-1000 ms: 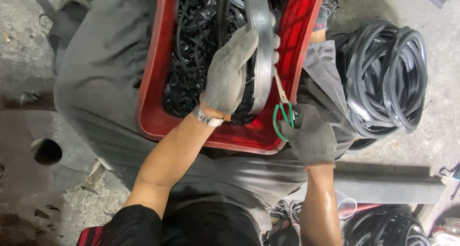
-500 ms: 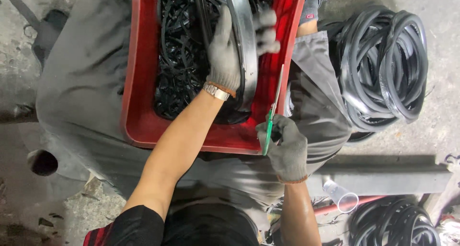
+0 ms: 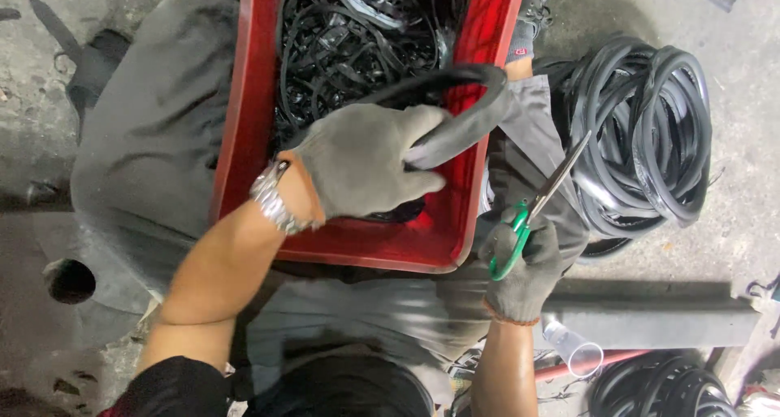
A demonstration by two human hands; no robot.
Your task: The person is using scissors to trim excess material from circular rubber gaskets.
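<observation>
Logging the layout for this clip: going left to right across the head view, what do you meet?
Round floor hole → wristwatch → left hand in a grey glove → scissors in the right hand → coil of black rubber strip.

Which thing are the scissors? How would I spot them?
Find the big red crate on the person's lap. Just right of its lower corner, the gloved right hand holds the scissors: the only thing with bright green handles and thin silvery blades, among black rubber.

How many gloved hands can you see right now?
2. The left hand grips a black rubber strip over the red crate; the right hand holds green-handled scissors beside it.
</observation>
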